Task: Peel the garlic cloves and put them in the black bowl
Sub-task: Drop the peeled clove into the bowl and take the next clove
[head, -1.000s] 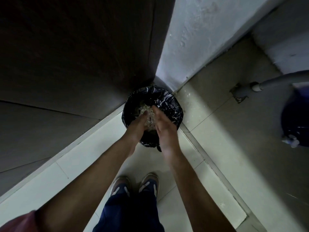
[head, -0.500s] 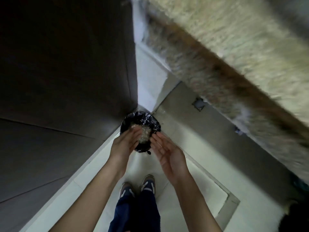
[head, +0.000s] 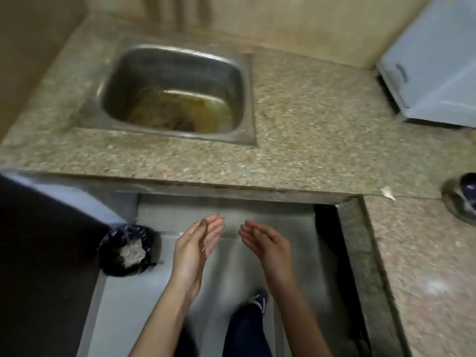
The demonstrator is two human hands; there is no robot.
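Spotter: Hands, seen from the head view: your left hand (head: 198, 243) and right hand (head: 266, 244) hang apart at about 6 o'clock. The palms face each other and the fingers are loose and nearly straight, gripping nothing.

Checker: Agreed, and you have no garlic in sight. The only candidate for the black bowl is a dark round vessel (head: 461, 199), cut off at 3 o'clock on the counter (head: 309, 130). Too little of it shows for you to be sure.

Spotter: Your bin (head: 126, 251) sits on the floor at 8 o'clock, with pale scraps inside its black liner. The sink (head: 118, 81) lies at 11 o'clock, with brown residue at the bottom.

Checker: Here is the risk as I judge it. A thin sliver (head: 204, 249) seems stuck to your left palm, and bits like that could ride into the bowl with peeled cloves. Brush your palms off first.

Spotter: If you reach blind toward 3 o'clock, you could also knock that vessel. A white scrap (head: 387, 194) lies near it.
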